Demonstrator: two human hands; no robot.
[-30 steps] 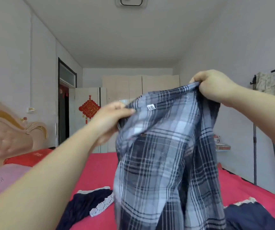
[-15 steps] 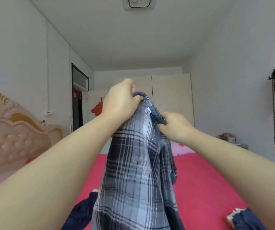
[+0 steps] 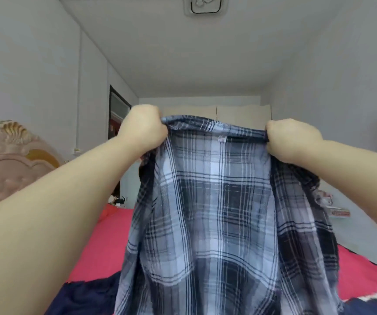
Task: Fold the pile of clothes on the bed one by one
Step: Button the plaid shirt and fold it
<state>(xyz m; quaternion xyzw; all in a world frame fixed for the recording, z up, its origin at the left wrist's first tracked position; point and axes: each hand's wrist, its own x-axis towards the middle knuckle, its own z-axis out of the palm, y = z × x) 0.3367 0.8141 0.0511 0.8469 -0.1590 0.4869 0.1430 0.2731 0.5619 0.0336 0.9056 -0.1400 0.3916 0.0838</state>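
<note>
One plaid shirt (image 3: 217,212). Two hands: left hand (image 3: 145,126), right hand (image 3: 293,138). One bed (image 3: 110,246), one headboard (image 3: 8,155). Two navy garments, partly seen: left navy garment (image 3: 87,294), right navy garment (image 3: 374,309). One ceiling light (image 3: 206,5). One doorway (image 3: 118,114).

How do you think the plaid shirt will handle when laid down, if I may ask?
Probably floppy: held by the left hand and right hand at its top edge, the plaid shirt hangs in soft folds. Likely light, as those two grips carry it whole.
</note>
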